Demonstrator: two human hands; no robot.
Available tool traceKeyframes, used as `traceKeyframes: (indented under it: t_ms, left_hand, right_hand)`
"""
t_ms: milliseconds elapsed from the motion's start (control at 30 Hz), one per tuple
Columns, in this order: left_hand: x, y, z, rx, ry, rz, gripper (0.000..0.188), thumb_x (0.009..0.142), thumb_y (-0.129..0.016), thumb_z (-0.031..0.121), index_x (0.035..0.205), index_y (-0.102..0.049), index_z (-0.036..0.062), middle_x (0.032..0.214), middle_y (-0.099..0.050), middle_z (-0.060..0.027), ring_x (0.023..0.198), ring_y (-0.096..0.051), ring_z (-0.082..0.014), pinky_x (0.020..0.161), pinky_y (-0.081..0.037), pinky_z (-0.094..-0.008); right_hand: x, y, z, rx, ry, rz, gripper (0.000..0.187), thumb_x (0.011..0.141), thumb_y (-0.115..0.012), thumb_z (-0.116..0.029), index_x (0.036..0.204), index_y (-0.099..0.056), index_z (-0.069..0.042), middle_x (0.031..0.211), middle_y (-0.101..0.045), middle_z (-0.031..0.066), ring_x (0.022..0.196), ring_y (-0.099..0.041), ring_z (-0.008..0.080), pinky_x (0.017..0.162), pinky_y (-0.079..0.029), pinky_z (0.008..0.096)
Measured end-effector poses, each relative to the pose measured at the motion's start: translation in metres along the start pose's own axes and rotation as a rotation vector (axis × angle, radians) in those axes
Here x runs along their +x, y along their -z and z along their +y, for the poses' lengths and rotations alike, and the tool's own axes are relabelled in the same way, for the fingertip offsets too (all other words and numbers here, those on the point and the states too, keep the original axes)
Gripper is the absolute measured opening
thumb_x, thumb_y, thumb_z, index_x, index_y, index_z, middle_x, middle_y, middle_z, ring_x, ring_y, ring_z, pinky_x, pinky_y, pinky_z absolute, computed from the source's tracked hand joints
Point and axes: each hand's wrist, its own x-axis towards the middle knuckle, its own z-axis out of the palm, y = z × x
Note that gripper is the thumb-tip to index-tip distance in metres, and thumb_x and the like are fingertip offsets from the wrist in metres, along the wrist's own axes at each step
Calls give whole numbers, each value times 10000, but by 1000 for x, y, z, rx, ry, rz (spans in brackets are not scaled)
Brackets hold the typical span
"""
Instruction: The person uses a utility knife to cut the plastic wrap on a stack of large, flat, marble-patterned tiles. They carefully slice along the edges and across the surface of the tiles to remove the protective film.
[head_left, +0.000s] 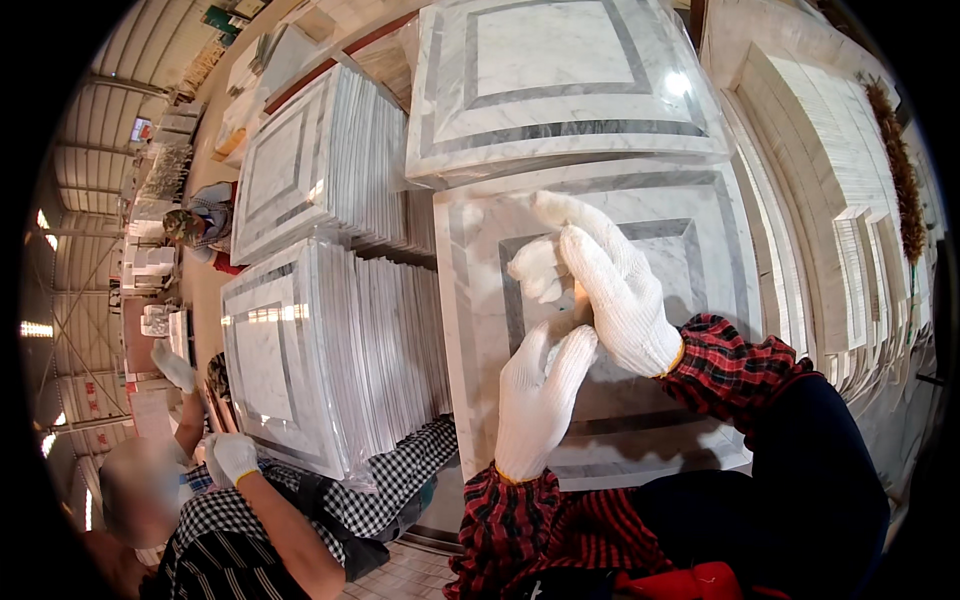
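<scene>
Showing left grip [540, 395] and right grip [625, 300], both gloved, over grey-banded marble slab [475, 310], with crumpled white wad [539, 268] at right fingertips. Cannot tell either's closure. Cannot read distant red marks [92, 396]

Left hand [540, 405] and right hand [622, 295] — both white-gloved — hover close together over a grey-banded marble panel [470, 320]. Crumpled white wad [540, 268] sits by the right fingers. Co-worker [245, 540] is lower left, beside 2 panel stacks [400, 355].
</scene>
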Motion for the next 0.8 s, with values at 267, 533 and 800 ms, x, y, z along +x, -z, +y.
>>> traceKeyframes:
  t_ms: [267,533,800]
  left_hand:
    - [11,9,-4,105,33,-4,246,1041,-635,183,1141,-690,-35,918,-701,-56,800,-625,-98,742,-503,-262]
    - [32,20,17,512,-268,-41,182,952,-716,143,1009,-723,-29,865,-705,-99,762,-658,-153,684,-500,-290]
    - [77,41,27,627,-557,-166,267,909,-766,183,1125,-729,30,939,-726,-109,732,-666,-199,699,-533,-332]
  right_hand:
    - [6,19,-2,-142,-61,-46,369,1052,-602,-196,1388,-605,-42,1107,-731,66,1012,-668,108,868,-541,268]
    - [38,63,-58,-841,-180,-354,210,889,-793,-94,1081,-728,-41,1051,-715,29,1055,-646,111,944,-525,314]
    - [43,98,-48,-478,-254,-230,146,899,-805,-123,1003,-726,-58,887,-696,-8,829,-638,79,742,-508,245]
